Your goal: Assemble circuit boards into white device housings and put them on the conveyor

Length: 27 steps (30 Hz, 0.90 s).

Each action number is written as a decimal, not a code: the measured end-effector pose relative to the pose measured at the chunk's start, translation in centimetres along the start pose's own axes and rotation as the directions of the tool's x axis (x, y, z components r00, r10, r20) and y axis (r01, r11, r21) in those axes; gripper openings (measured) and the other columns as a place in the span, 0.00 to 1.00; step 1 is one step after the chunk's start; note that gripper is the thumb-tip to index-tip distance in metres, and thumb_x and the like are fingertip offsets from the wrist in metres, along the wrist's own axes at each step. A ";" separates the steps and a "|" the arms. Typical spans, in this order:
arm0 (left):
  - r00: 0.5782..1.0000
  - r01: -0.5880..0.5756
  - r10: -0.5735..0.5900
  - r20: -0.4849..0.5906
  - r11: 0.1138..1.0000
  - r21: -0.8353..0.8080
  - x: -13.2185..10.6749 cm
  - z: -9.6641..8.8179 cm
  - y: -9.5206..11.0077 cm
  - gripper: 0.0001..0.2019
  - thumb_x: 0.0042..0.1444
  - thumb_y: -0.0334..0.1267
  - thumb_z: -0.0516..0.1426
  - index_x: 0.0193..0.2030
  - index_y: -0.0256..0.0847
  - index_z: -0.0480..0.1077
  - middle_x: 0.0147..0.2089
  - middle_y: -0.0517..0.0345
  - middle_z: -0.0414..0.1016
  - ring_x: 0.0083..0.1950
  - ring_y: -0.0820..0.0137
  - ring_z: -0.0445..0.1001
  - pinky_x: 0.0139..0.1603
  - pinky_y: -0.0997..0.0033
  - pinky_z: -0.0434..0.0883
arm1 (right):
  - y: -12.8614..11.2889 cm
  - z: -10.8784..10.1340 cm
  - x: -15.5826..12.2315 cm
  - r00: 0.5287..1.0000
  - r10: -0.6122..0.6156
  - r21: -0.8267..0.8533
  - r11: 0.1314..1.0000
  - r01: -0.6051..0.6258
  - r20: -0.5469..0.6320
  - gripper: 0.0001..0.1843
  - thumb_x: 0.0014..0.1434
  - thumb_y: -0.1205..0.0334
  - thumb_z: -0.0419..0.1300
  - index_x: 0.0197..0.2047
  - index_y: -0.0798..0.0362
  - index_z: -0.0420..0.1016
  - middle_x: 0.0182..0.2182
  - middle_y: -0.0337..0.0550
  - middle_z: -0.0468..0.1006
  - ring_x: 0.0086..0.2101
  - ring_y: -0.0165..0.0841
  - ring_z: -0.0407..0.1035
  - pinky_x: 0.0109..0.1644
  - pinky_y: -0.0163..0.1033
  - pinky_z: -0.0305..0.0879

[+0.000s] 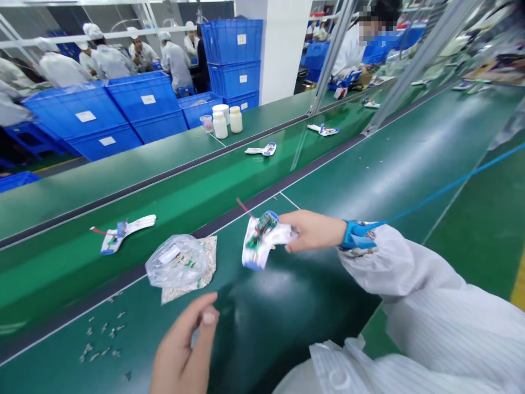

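Head view, clock face centred on the frame: right hand reaching in from 3 o'clock, a blue wrist strap and its blue cord at the cuff, clenched around one end of a white plastic housing near the middle of the frame. Green circuit board seated in the housing, red wire sticking out toward 11 o'clock. Long axis of the housing running roughly from 8 o'clock to 2 o'clock, gripped end toward the right hand, free end angled down toward the left hand. Left hand at about 6 o'clock, apart from the housing and clearly the farther of the two, fingers curled into a pinch; whether anything sits between them, impossible to tell from this view. At 9 o'clock from the housing, just beside it, a clear plastic bag on a crumpled foil sheet; farther along, a second white housing. Small metal parts scattered at 7 o'clock on the green desk. Toward 12 o'clock, white bottles, stacked blue crates and co-workers in white coats.
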<state>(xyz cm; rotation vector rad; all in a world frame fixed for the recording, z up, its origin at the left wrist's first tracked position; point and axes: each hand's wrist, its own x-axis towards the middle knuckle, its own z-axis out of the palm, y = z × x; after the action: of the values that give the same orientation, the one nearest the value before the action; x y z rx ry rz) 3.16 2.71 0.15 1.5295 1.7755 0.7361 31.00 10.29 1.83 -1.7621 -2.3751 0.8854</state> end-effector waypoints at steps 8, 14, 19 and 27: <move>0.939 -0.312 0.249 0.238 0.909 0.276 3.5 -3.2 4.1 0.15 0.55 0.48 0.51 0.32 0.43 0.74 0.29 0.59 0.75 0.31 0.67 0.72 0.31 0.70 0.66 | -9.0 1.1 1.3 0.861 -0.373 -0.293 0.828 0.477 0.347 0.09 0.46 0.56 0.61 0.29 0.53 0.75 0.23 0.40 0.76 0.24 0.31 0.67 0.25 0.34 0.47; 0.870 -0.492 0.378 0.316 0.695 0.525 3.4 -2.9 5.8 0.18 0.51 0.49 0.53 0.43 0.41 0.73 0.40 0.51 0.75 0.37 0.60 0.73 0.33 0.65 0.65 | -10.4 0.9 2.7 0.814 -0.317 -0.412 0.739 0.534 0.487 0.08 0.44 0.58 0.62 0.28 0.53 0.76 0.20 0.40 0.73 0.22 0.30 0.66 0.23 0.35 0.45; 0.712 -0.550 0.103 0.695 0.697 0.460 4.6 -1.6 5.7 0.16 0.54 0.45 0.48 0.24 0.40 0.71 0.26 0.51 0.73 0.30 0.60 0.72 0.27 0.67 0.60 | -10.2 1.6 3.2 0.801 -0.345 -0.434 0.701 0.566 0.489 0.08 0.41 0.60 0.64 0.19 0.54 0.70 0.14 0.38 0.67 0.17 0.28 0.59 0.23 0.35 0.45; 0.420 -0.261 -0.298 0.857 0.864 0.429 7.2 -0.8 4.3 0.23 0.54 0.51 0.42 0.18 0.40 0.64 0.17 0.55 0.70 0.20 0.70 0.69 0.24 0.71 0.66 | -10.5 2.3 3.3 0.810 -0.339 -0.358 0.767 0.532 0.478 0.17 0.36 0.71 0.65 0.10 0.53 0.60 0.11 0.38 0.62 0.17 0.30 0.59 0.27 0.38 0.54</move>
<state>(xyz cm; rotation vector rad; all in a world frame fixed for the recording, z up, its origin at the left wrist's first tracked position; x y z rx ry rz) 4.50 10.46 3.08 1.7067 1.0827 -0.6577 19.97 10.39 3.90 -1.0563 -3.3159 0.6527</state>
